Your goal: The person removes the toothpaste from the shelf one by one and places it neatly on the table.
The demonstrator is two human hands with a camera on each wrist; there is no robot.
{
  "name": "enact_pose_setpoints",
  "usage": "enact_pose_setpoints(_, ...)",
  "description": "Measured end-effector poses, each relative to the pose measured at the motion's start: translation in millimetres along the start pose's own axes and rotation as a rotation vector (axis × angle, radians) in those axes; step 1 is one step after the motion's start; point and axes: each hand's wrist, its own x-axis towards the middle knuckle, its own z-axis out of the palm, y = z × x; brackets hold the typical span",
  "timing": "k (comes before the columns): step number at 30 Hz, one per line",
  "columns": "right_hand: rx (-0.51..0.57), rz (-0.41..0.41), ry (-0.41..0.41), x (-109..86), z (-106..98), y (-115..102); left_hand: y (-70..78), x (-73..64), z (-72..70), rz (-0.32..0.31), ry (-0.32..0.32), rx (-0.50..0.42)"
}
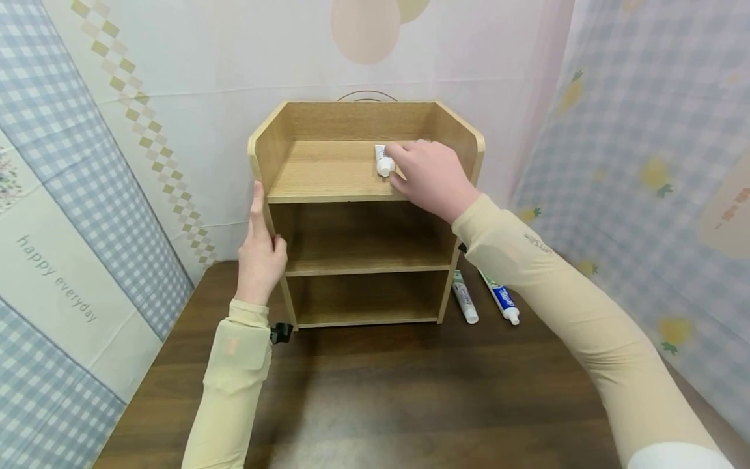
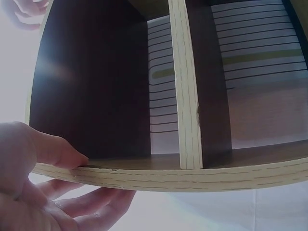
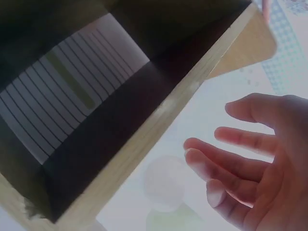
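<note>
A light wooden shelf unit with three levels stands on a dark wooden table. My left hand grips its left side panel, thumb along the front edge; in the left wrist view the thumb of that hand lies on the panel's edge with the fingers beneath it. A small toothpaste tube with a white cap lies on the top level. My right hand rests just right of it, fingertips at the tube. In the right wrist view this hand has relaxed, spread fingers, and the cap shows blurred beyond them.
Two more toothpaste tubes lie on the table at the shelf's right foot. The middle and bottom levels hold nothing visible. Patterned cloth walls close in on the left, back and right. A small black clip sits at my left wrist.
</note>
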Motion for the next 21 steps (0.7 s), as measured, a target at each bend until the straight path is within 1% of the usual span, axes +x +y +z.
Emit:
enact_pose_setpoints(3, -0.025, 0.018, -0.084, 12.9, 0, -2, 0.3, 0.2, -2.3, 0.001, 0.002, 0.0)
enact_pose_setpoints(6, -0.038, 0.029, -0.131, 25.0, 3, -3, 0.5, 0.8, -4.1, 0.002, 0.011, 0.003)
enact_pose_setpoints(8, -0.04, 0.041, -0.147, 31.4, 6, -3, 0.5, 0.9, -4.6, 0.0, 0.011, 0.005)
enact_pose_setpoints(12, -0.044, 0.084, -0.198, 40.8, 14, -1, -0.3, 0.6, -4.6, -0.008, -0.001, -0.002)
enact_pose_setpoints(17, -0.044, 0.136, -0.324, 50.1, 21, 2, 0.1, -1.1, -4.5, -0.012, -0.005, -0.005)
enact_pose_setpoints(21, -0.029, 0.166, -0.406, 56.2, 26, 4, 1.3, -2.1, -4.8, 0.0, -0.006, -0.008)
